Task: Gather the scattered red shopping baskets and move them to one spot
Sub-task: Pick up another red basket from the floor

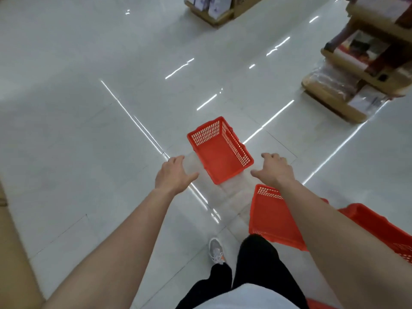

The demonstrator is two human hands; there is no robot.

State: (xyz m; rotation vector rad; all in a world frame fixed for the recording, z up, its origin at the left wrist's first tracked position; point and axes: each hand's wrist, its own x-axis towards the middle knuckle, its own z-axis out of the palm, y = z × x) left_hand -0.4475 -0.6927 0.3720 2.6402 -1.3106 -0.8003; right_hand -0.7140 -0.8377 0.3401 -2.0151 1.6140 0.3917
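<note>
An empty red shopping basket (219, 150) stands on the white tiled floor ahead of me, turned at an angle. My left hand (175, 172) hovers to its left with fingers apart, holding nothing. My right hand (274, 169) hovers to its right, also empty, fingers spread. Neither hand touches the basket. A second red basket (272, 216) lies near my right leg, partly hidden by my right forearm. Behind that arm at the right edge sits a third red basket (379, 226). A sliver of red plastic (321, 304) shows at the bottom edge.
Wooden display shelves (347, 85) with packaged goods stand at the right, and another display stand (214, 12) at the top. A tan surface (13, 253) runs along the left edge. My grey shoe (215, 250) and black trouser legs are below.
</note>
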